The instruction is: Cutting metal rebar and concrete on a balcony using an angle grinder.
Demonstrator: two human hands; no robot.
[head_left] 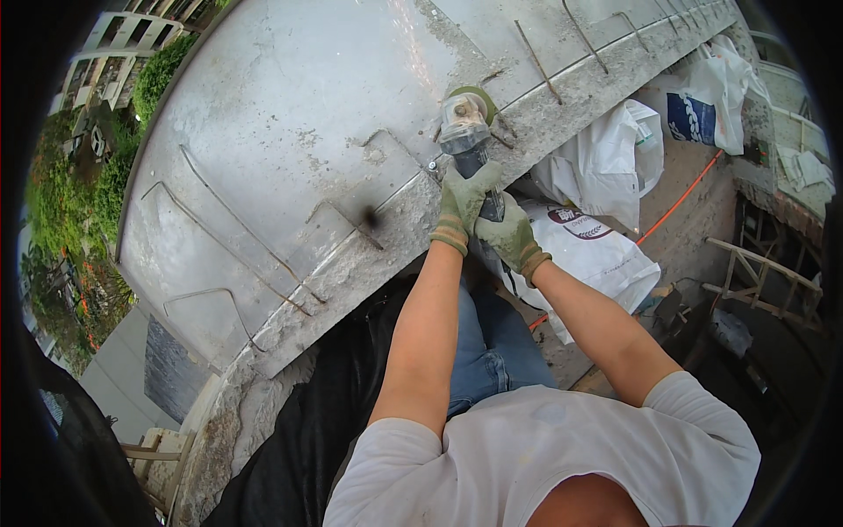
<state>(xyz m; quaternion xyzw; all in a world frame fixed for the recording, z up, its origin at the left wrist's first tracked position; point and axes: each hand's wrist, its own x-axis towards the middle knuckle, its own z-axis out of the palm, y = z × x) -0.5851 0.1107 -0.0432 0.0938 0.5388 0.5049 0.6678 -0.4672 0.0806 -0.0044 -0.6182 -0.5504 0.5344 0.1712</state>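
Both my hands grip an angle grinder [468,145] with a grey head and a dark body. My left hand [465,200], in a greenish work glove, closes around the body behind the head. Behind it, my right hand [509,235], gloved alike, wraps the rear of the tool. The greenish disc [480,98] sits against the base of a bent steel bar beside the concrete ledge. Orange sparks [413,48] fly away from the disc over the grey metal sheet [290,97]. My palms and fingertips are partly hidden.
Several rusty bars stick out along the ledge [342,281], including a long bent bar [233,255]. White sacks [606,158] lie to the right, by an orange hose [680,202]. Black netting [316,422] hangs at lower left. Beyond the sheet's left edge are trees and buildings far below.
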